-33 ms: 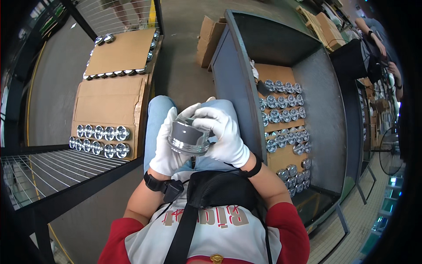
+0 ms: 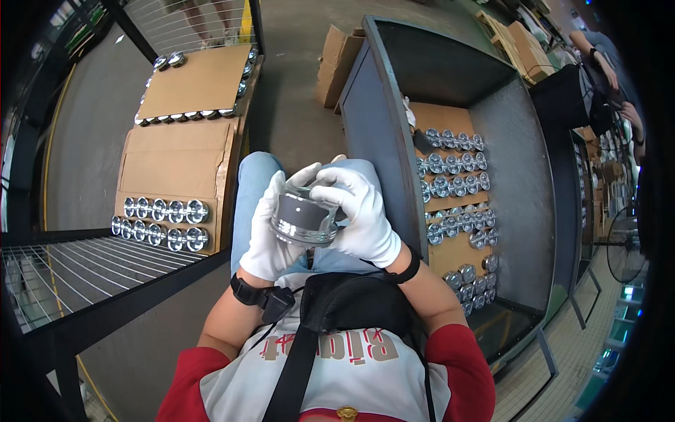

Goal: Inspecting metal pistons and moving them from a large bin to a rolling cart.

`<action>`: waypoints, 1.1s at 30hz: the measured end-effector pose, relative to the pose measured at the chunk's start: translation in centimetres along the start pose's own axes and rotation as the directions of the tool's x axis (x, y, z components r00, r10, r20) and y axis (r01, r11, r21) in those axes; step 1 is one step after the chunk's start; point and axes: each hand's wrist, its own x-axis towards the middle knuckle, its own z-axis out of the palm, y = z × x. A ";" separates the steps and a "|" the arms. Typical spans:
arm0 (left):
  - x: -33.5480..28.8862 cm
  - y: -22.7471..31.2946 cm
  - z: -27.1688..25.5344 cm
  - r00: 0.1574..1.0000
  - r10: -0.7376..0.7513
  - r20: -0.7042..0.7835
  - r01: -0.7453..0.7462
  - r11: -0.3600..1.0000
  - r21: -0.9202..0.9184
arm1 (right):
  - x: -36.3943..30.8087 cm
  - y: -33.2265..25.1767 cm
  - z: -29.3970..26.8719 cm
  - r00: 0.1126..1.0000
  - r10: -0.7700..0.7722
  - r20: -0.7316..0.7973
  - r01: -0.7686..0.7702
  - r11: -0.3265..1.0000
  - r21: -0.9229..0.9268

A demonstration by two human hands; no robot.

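Observation:
Above my lap I hold a piston [image 2: 304, 219] with a dark grey coated skirt and shiny ring grooves around its lower end. My left hand [image 2: 268, 238], in a white glove, is closed around its left side. The gloved right hand [image 2: 363, 219] grips it from the right, with curled fingers over the upper rim. Both hands partly cover the piston, so its far side is hidden.
To my left, a rack shelf bears cardboard [image 2: 172, 162] with rows of pistons [image 2: 167, 211] and a second cardboard sheet [image 2: 193, 81] over others. At right, a deep metal bin [image 2: 383, 91] holds several piston rows [image 2: 453, 163]. Another person [image 2: 587, 88] stands beyond it.

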 end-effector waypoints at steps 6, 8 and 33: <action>-0.5 -0.3 0.5 0.971 0.199 -0.135 -0.150 0.941 0.304 | 0.5 -0.6 -0.7 0.997 0.020 0.073 -0.016 0.999 -0.045; -0.8 -0.2 1.4 0.952 0.219 -0.216 -0.124 0.916 0.382 | 0.2 -0.7 -0.9 0.999 0.010 0.038 -0.007 0.997 -0.080; -0.6 0.4 1.2 0.989 -0.081 -0.124 0.077 0.996 -0.035 | -0.5 -0.9 -0.3 0.968 -0.231 -0.094 0.226 0.972 -0.068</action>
